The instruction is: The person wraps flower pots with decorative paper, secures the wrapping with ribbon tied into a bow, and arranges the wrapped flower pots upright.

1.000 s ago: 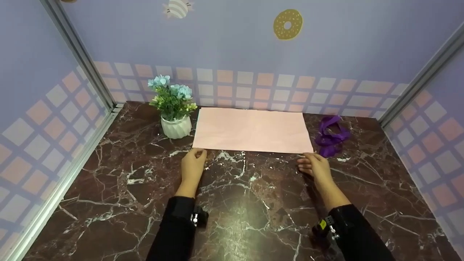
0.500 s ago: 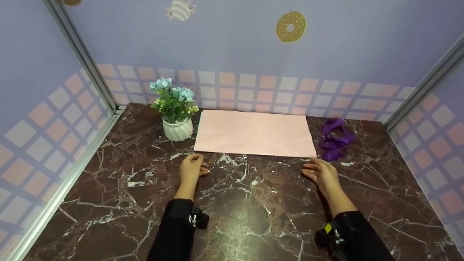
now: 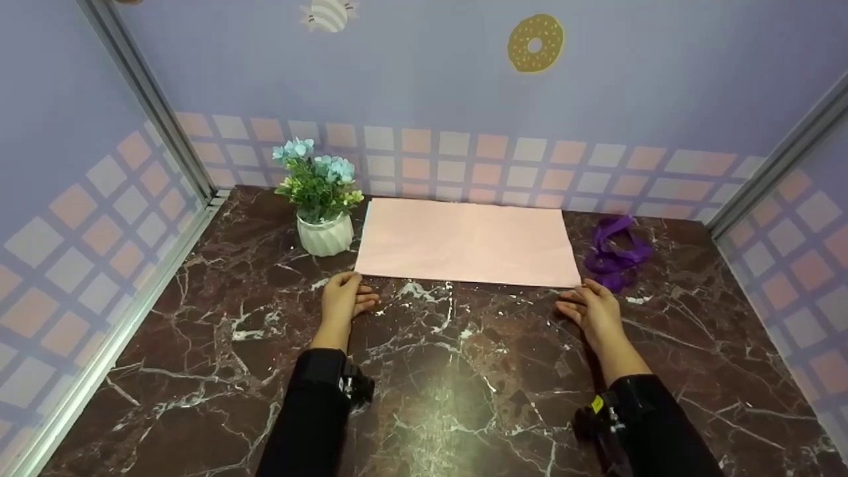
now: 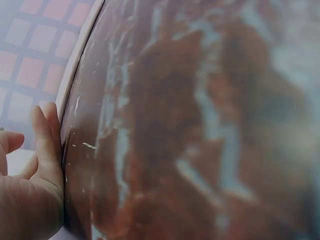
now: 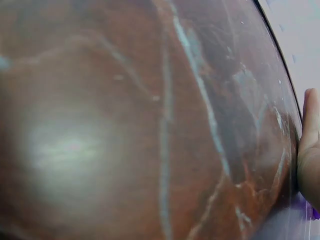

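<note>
A pink rectangular sheet of paper [image 3: 467, 242] lies flat on the dark marbled table, its long side toward me. My left hand [image 3: 340, 301] rests at its near left corner, fingertips right at the edge. In the left wrist view the thumb of the left hand [image 4: 35, 185] stands apart from the extended fingers. My right hand [image 3: 596, 311] is at the near right corner, one fingertip at the paper's edge and the other fingers reaching inward, loosely straight. The right wrist view catches only part of the right hand [image 5: 311, 150], beside the tabletop.
A white ribbed pot [image 3: 324, 236] with blue artificial flowers [image 3: 317, 165] stands left of the paper. To its right lies a loose heap of purple ribbon [image 3: 616, 255]. Patterned walls [image 3: 424, 79] enclose the table [image 3: 450, 371] at the back and both sides.
The left hand drew back slightly from the near left corner, then came forward to it again, a little further left. The right hand has stayed by the near right corner.
</note>
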Motion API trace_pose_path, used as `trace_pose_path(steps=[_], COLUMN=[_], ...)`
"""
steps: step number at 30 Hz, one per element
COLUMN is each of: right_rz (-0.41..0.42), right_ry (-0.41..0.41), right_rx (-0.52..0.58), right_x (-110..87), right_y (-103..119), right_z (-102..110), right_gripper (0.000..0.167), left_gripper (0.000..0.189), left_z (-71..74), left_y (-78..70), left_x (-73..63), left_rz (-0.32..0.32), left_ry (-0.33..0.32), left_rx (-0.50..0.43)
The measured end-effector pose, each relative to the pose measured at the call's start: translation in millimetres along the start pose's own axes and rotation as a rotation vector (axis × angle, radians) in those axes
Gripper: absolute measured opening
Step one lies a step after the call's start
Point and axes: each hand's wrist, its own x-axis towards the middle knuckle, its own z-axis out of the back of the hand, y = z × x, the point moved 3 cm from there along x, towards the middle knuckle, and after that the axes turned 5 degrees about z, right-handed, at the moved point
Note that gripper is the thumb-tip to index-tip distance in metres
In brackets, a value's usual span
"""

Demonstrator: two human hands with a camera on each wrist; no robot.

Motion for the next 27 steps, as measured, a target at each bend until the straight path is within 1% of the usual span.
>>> trace_pose_path(steps=[4, 9, 11, 15, 20, 23, 27], right_rz=[-0.029, -0.05, -0.06, -0.077, -0.111, -0.111, -0.102], right_ry=[-0.004, -0.012, -0.016, -0.006, 0.04, 0.067, 0.072], right_rx=[-0.035, -0.051, -0.053, -0.057, -0.078, -0.102, -0.111], right_x=[4.6, 10.9, 12.5, 14.3, 16.0, 17.6, 19.6], right_y=[4, 6, 7, 11, 13, 14, 15], right_z=[0, -3, -3, -4, -4, -3, -3], right_gripper=[0.069, 0.069, 0.068, 0.067, 0.066, 0.066, 0.067], left_gripper=[0.04, 0.041, 0.041, 0.042, 0.042, 0.041, 0.042], left_z=[-0.4, 0.5, 0.7, 1.2, 2.5, 2.2, 1.3], left_y=[-4.0, -6.9, -7.8, -10.9, -14.1, -15.9, -18.0], left_x=[6.0, 13.3, 15.5, 17.7, 19.3, 20.6, 23.2], left_rz=[0.019, 0.028, 0.036, 0.053, 0.081, 0.091, 0.097], left_ry=[-0.023, -0.054, -0.055, -0.043, -0.015, 0.006, 0.03], left_rx=[-0.007, -0.017, -0.025, -0.009, 0.017, -0.002, -0.02])
